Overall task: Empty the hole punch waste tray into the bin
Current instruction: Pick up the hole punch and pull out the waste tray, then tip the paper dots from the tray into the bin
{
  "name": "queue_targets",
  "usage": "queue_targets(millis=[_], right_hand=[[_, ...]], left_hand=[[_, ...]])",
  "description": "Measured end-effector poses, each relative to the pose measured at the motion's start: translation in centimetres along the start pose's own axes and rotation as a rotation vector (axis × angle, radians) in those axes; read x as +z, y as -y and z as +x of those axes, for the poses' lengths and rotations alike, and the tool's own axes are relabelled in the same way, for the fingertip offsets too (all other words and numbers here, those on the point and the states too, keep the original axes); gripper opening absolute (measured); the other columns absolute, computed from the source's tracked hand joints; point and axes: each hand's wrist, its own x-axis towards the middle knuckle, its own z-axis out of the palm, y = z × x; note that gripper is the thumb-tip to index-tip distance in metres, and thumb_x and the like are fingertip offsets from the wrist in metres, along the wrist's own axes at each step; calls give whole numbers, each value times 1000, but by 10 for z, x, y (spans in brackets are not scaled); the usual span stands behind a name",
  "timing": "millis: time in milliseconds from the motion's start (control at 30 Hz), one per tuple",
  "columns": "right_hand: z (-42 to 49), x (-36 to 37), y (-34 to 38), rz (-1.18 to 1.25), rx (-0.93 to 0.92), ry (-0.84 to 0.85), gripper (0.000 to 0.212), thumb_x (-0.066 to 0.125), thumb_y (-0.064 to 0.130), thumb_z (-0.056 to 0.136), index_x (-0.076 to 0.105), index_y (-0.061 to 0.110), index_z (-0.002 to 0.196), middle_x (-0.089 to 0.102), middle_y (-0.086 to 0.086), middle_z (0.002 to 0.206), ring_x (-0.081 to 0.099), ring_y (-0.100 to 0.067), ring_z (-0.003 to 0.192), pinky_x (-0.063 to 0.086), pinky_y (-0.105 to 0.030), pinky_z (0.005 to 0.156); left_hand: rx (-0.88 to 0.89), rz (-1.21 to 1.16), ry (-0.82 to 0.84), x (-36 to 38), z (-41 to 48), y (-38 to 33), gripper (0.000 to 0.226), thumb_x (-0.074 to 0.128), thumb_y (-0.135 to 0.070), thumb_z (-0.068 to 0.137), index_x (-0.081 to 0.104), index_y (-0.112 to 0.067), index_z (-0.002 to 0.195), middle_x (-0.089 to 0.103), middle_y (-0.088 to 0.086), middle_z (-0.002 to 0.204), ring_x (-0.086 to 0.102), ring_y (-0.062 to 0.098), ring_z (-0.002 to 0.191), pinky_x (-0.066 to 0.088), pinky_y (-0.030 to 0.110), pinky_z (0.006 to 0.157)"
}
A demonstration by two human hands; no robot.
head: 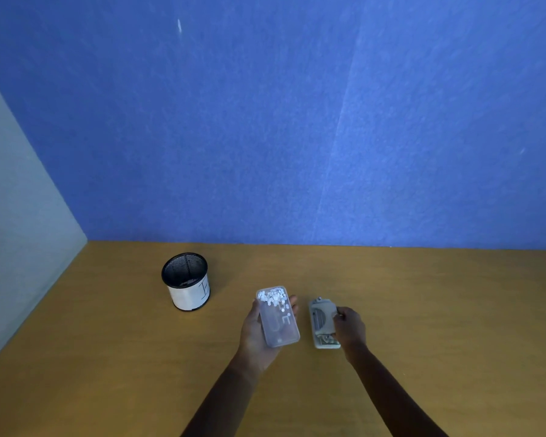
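Left hand (259, 329) cupped clear plastic waste tray (278, 316), light, spill-prone, w/ white paper dots; right hand (349, 326) clasped grey metal punch (322, 323); black mesh bin (186, 279) centre-left.

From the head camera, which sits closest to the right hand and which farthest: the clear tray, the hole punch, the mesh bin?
1. hole punch: gripped by the right hand.
2. clear tray: just left, resting on the left hand.
3. mesh bin: far left, toward the wall.

The one camera sits on my head, looking forward and down over my forearms at the wooden desk (114, 357). It takes in the near desk and, far ahead, mostly the blue wall (297, 121). My hands sit low in its wide view.
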Motion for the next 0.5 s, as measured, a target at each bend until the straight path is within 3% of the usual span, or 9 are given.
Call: queue_targets(millis=[167, 267, 367, 433, 500], right_hand=[[3, 2, -14, -14, 38, 17, 32, 41, 3, 91, 60, -7, 115, 65, -24, 101, 52, -25, 83, 42, -35, 71], [6, 2, -20, -30, 52, 19, 33, 41, 4, 92, 59, -7, 116, 64, -25, 108, 55, -29, 88, 35, -29, 70], [6, 1, -22, -47, 60, 20, 33, 40, 4, 92, 59, -7, 117, 63, -27, 116, 59, -34, 96, 34, -28, 70], [7, 2, -23, -58, 52, 20, 32, 41, 4, 92, 59, -7, 117, 64, -28, 115, 56, -30, 89, 34, -27, 70], [8, 2, -23, -66, 45, 22, 33, 41, 4, 92, 60, -6, 116, 64, -27, 116, 52, -25, 86, 33, -27, 70]], left_hand=[[-7, 30, 0, -3, -1, 0, 105, 90, -48, 20, 58, -9, 112, 76, 11, 93, 73, 19, 84, 59, 26, 63], [-17, 50, -11, -5, -2, 1, 106, 87, -50, 29, 53, -9, 120, 77, 9, 93, 73, 18, 85, 59, 25, 63], [-9, 78, -20, -2, -4, 1, 103, 89, -51, 25, 57, -11, 114, 77, 9, 93, 72, 19, 87, 56, 30, 70], [-17, 75, -43, 0, -6, 0, 85, 78, -53, 55, 53, -9, 124, 77, 10, 90, 68, 21, 93, 48, 34, 77], [-32, 58, -66, 1, -9, -1, 65, 50, -47, 85, 43, -6, 135, 77, 10, 86, 64, 24, 96, 48, 34, 77]])
